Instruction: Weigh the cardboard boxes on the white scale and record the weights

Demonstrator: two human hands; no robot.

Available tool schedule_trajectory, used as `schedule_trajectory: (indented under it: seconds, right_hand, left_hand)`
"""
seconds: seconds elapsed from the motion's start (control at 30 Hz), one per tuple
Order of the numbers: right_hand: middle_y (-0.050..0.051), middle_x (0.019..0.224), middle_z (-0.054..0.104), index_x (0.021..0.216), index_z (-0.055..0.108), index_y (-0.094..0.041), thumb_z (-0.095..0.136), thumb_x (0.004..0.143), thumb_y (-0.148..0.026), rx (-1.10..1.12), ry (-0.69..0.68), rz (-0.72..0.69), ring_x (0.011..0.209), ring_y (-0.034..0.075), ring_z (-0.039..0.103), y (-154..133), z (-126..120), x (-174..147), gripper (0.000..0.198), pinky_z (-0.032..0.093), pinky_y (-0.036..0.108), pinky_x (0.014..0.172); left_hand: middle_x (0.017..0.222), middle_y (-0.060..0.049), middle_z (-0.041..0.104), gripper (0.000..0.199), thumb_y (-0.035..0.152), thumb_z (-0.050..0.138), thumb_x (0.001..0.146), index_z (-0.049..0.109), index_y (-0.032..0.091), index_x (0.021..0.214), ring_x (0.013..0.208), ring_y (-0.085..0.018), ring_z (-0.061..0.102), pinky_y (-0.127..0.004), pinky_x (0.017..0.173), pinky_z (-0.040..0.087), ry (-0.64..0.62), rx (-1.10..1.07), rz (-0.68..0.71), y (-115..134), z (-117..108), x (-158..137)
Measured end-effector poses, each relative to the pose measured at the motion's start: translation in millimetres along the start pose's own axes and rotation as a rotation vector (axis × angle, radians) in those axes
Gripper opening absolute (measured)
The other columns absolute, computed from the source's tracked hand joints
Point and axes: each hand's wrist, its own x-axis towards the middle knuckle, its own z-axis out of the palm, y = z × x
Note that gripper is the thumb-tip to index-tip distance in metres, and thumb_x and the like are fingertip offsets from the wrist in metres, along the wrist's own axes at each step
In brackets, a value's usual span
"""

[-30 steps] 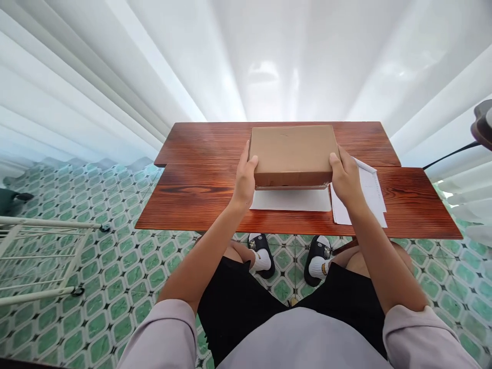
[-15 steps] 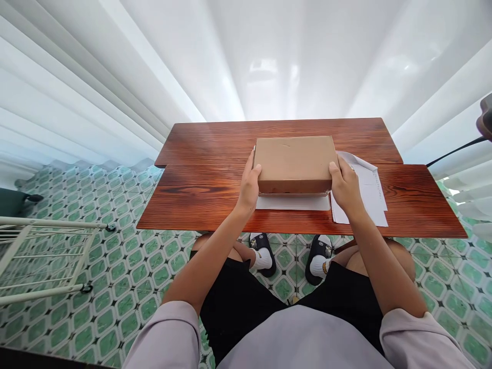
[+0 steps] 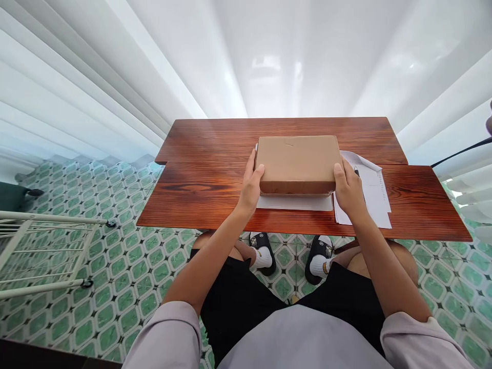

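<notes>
Arms (image 3: 209,264) extended forward, left grip (image 3: 249,188) curled, right grip (image 3: 348,191) curled

A pale lilac shirt (image 3: 307,341) with short sleeves (image 3: 167,328) spans six o'clock; toward twelve show black shorts (image 3: 238,289), white socks (image 3: 263,257) and black slides (image 3: 316,251) with pale emblems (image 3: 322,238).

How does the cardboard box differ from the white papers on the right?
Color: the cardboard box is brown, the papers white.
Thickness: the box is deep, with a visible side wall; the papers are thin sheets.
Hold: the left hand and right hand grip the box at its ends; the papers lie ungripped on the table.
Both show mostly straight edges.
</notes>
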Motion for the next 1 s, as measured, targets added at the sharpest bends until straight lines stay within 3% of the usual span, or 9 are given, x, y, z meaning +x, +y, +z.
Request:
schedule_trajectory:
  seconds: [0.07, 0.13, 0.27, 0.4, 0.53, 0.63, 0.7, 0.83, 1.0]
  right_hand:
    - [0.012, 0.134, 0.06, 0.134, 0.063, -0.02, 0.027, 0.105, -0.069, 0.003, -0.02, 0.0, 0.125, 0.03, 0.055, 6, -3, 0, 0.068, 0.043, 0.047, 0.109]
    - [0.013, 0.132, 0.061, 0.135, 0.063, -0.02, 0.021, 0.103, -0.075, 0.046, -0.024, 0.025, 0.125, 0.03, 0.055, 14, -7, 1, 0.076, 0.042, 0.048, 0.11]
    - [0.013, 0.117, 0.063, 0.133, 0.063, -0.019, 0.017, 0.099, -0.082, 0.202, 0.049, 0.128, 0.108, 0.025, 0.063, 30, -14, 13, 0.086, 0.056, 0.037, 0.083]
    - [0.007, 0.082, 0.053, 0.1, 0.066, -0.016, 0.033, 0.098, -0.077, 0.201, 0.167, 0.18, 0.077, 0.017, 0.055, 42, -18, 31, 0.069, 0.047, 0.025, 0.056]
    - [0.001, 0.068, 0.039, 0.083, 0.055, -0.017, 0.039, 0.102, -0.045, 0.29, 0.218, 0.23, 0.058, 0.012, 0.036, 49, -15, 37, 0.038, 0.029, 0.022, 0.047]
    - [0.0, 0.066, 0.036, 0.079, 0.051, -0.016, 0.036, 0.102, -0.028, 0.321, 0.289, 0.218, 0.057, 0.01, 0.033, 50, -10, 32, 0.03, 0.025, 0.023, 0.047]
    - [0.0, 0.064, 0.036, 0.078, 0.051, -0.016, 0.033, 0.103, -0.023, 0.305, 0.335, 0.204, 0.055, 0.01, 0.033, 50, -8, 28, 0.031, 0.024, 0.023, 0.047]
    - [0.0, 0.062, 0.036, 0.079, 0.049, -0.015, 0.026, 0.106, -0.019, 0.3, 0.395, 0.134, 0.054, 0.01, 0.033, 52, -9, 21, 0.035, 0.022, 0.024, 0.047]
    - [0.0, 0.063, 0.038, 0.082, 0.049, -0.015, 0.022, 0.105, -0.014, 0.304, 0.427, 0.091, 0.055, 0.012, 0.036, 56, -12, 17, 0.035, 0.025, 0.024, 0.048]
  left_hand:
    - [0.163, -0.002, 0.036, 0.055, 0.043, 0.049, 0.098, 0.039, 0.031, 0.151, 0.152, -0.022, 0.032, -0.04, 0.127, 0.029, 0.058, 0.102, 0.14, 1, -4, -1]
    - [0.155, -0.005, 0.047, 0.044, 0.043, 0.047, 0.1, 0.048, 0.03, 0.142, 0.148, -0.023, 0.038, -0.044, 0.126, 0.03, 0.134, 0.24, 0.399, 8, -8, -2]
    - [0.119, -0.004, 0.066, 0.023, 0.025, 0.045, 0.1, 0.062, 0.026, 0.116, 0.125, -0.021, 0.057, -0.044, 0.11, 0.047, 0.181, 0.449, 0.947, 41, -14, -10]
    - [0.087, 0.001, 0.066, 0.018, 0.015, 0.051, 0.093, 0.066, 0.023, 0.099, 0.083, -0.012, 0.061, -0.028, 0.075, 0.051, -0.034, 0.602, 1.389, 65, -7, -23]
    - [0.079, 0.003, 0.065, 0.014, 0.026, 0.059, 0.094, 0.071, 0.024, 0.086, 0.07, -0.009, 0.055, -0.023, 0.06, 0.045, -0.323, 0.691, 1.725, 60, 9, -42]
    - [0.076, 0.001, 0.064, 0.021, 0.029, 0.055, 0.097, 0.072, 0.025, 0.086, 0.068, -0.009, 0.055, -0.021, 0.057, 0.044, -0.385, 0.584, 1.785, 39, 19, -56]
    - [0.074, 0.001, 0.063, 0.022, 0.03, 0.055, 0.097, 0.072, 0.025, 0.084, 0.066, -0.009, 0.054, -0.021, 0.054, 0.043, -0.384, 0.521, 1.747, 21, 23, -66]
    - [0.068, 0.002, 0.056, 0.021, 0.032, 0.059, 0.094, 0.072, 0.021, 0.082, 0.062, -0.008, 0.051, -0.021, 0.051, 0.04, -0.405, 0.481, 1.553, -4, 23, -80]
    - [0.069, 0.004, 0.054, 0.011, 0.027, 0.065, 0.089, 0.072, 0.018, 0.088, 0.06, -0.007, 0.048, -0.023, 0.051, 0.037, -0.393, 0.443, 1.362, -11, 23, -89]
